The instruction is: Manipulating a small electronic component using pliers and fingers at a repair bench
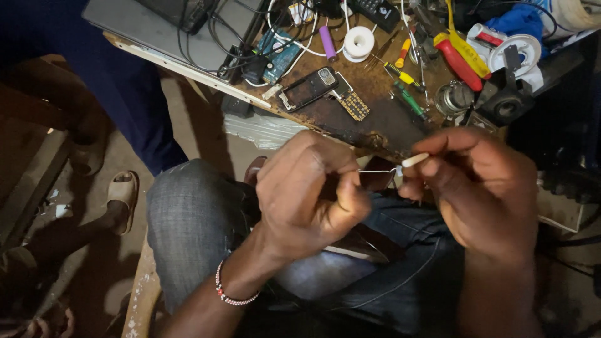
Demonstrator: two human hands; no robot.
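- Left hand [307, 194] hovers over the lap, below the workbench's [375, 125] near edge, fingers pinched on 1 end of a thin white wire [375, 170], apparently holding it taut.
- Right hand [482, 188], fingers clamped, grips a small white stick [415, 159] at the wire's other end.
- An opened phone [310, 87] lies mid-bench; screwdrivers [407, 87] toward its right corner.

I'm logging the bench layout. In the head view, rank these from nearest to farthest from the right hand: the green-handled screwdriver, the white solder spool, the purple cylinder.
From the right hand:
1. Green-handled screwdriver, on the workbench just above that hand, nearest.
2. White solder spool, farther up and to the left.
3. Purple cylinder, left of the spool, farthest, though only slightly beyond it.
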